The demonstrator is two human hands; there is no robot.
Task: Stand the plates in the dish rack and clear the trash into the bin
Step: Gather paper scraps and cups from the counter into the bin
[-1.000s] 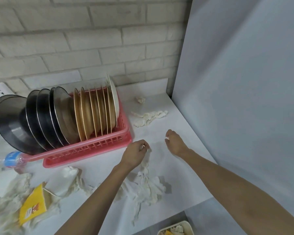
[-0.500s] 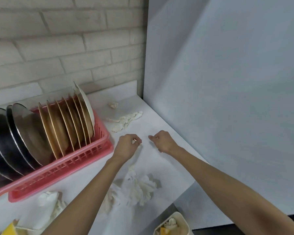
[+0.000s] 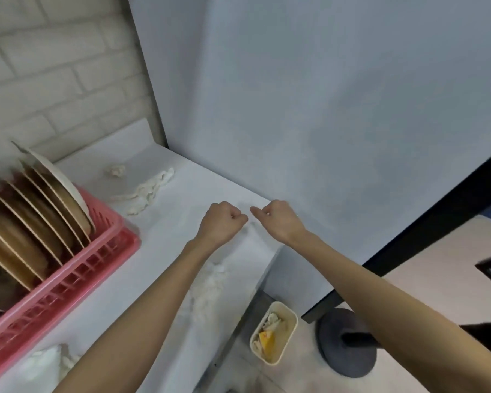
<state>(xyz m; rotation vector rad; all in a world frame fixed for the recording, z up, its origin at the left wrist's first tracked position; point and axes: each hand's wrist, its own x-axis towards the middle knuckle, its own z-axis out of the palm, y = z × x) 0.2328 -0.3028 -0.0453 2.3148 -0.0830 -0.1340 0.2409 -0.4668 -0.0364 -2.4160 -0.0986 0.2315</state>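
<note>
Both hands had drawn closer together than half a second before, and the view had swung to the right, so the dish rack [image 3: 68, 279] slid toward the left edge and the bin [image 3: 294, 327] showed more fully. The left hand [image 3: 221, 222] was curled into a tight fist; the right hand [image 3: 278, 219] was curled too, its fingertips pointing at the left knuckles, nearly touching them. Nothing white showed between the fingers of either hand; whether a small scrap was hidden inside, I could not tell.

The plates [image 3: 54, 199] stood upright on edge in the pink rack, far to the left of the left hand; no plate lay loose on the part of the counter [image 3: 165, 251] that was visible, so this half of the task looked finished, although the rack was cut by the frame.

The trash was only partly cleared; a long strip of tissue [image 3: 148, 191] lay beyond the left hand, and a small crumpled ball [image 3: 116, 170] lay further behind it. 1 heap of tissue [image 3: 207, 287] lay under the left forearm, and another white wad [image 3: 48, 364] lay near the left elbow. The bin stood on the floor, below and between the 2 forearms, with a yellow wrapper [image 3: 267, 340] and some paper already inside; at least 4 pieces were still to go in.
</note>
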